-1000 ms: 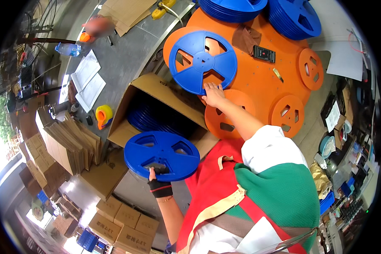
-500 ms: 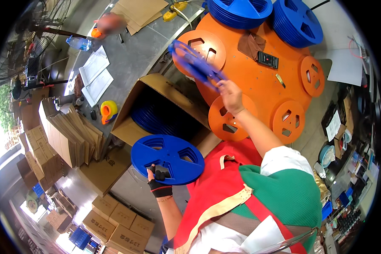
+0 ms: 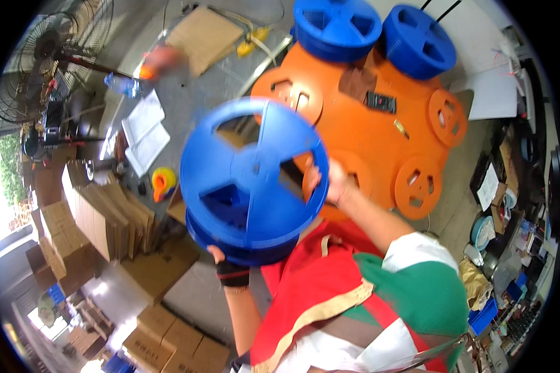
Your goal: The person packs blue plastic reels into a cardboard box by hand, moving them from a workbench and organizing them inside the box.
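My right hand point(image 3: 335, 181) grips the right side of a large blue plastic reel point(image 3: 270, 130) with wedge-shaped openings, its fingers hooked over the rim at one opening. This reel sits over a stack of blue reels point(image 3: 270, 253), and whether it touches the stack is hard to tell. Gloved with bare fingertips, my left hand point(image 3: 231, 268) holds the stack from its near edge, thumb showing and other fingers mostly hidden. Behind the reels, most of an open cardboard box point(image 3: 177, 206) is covered.
An orange round table point(image 3: 379, 140) with disc-shaped stations bears two blue reel stacks point(image 3: 336, 31), a dark handheld device point(image 3: 381, 102) and a brown cloth point(image 3: 358, 81). On the grey bench lie papers point(image 3: 146, 137) and a yellow tape roll point(image 3: 163, 181). Flattened cartons point(image 3: 109, 211) stand left.
My right hand has brought its blue reel from over the orange table down and left, above the stack in my left hand. The reel now covers most of the open box.
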A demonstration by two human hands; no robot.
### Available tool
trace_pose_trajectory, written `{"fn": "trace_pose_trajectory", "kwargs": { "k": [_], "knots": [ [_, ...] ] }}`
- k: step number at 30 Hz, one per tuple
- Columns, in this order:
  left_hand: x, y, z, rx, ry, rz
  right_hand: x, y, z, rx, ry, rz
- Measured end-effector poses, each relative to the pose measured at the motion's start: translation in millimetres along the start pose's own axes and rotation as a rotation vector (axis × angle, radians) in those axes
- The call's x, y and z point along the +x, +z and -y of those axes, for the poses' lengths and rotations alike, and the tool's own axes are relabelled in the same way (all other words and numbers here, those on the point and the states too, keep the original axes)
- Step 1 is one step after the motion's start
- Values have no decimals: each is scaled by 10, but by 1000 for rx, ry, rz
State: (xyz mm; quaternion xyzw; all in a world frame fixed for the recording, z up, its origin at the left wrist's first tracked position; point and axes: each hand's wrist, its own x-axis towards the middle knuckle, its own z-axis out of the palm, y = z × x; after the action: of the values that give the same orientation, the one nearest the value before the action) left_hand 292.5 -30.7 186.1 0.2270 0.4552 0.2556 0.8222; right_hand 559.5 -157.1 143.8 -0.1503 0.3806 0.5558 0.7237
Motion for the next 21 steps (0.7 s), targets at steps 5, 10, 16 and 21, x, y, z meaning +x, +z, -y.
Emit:
{"fn": "trace_pose_trajectory", "kwargs": {
  "k": [5,10,16,21],
  "knots": [
    [172,-204,-55,-241,31,362,388,-415,-98,-698,125,-197],
    [75,-274,-56,-385,-44,-27,1225,-464,717,-1438,-306,-164],
    [-102,-1013,439,-244,-43,-235,1969,850,2391,-1825,-1469,-367],
    [-318,-1082,640,-226,-17,-486,2533,1681,2996,-1990,-1406,-603]
  ]
}}
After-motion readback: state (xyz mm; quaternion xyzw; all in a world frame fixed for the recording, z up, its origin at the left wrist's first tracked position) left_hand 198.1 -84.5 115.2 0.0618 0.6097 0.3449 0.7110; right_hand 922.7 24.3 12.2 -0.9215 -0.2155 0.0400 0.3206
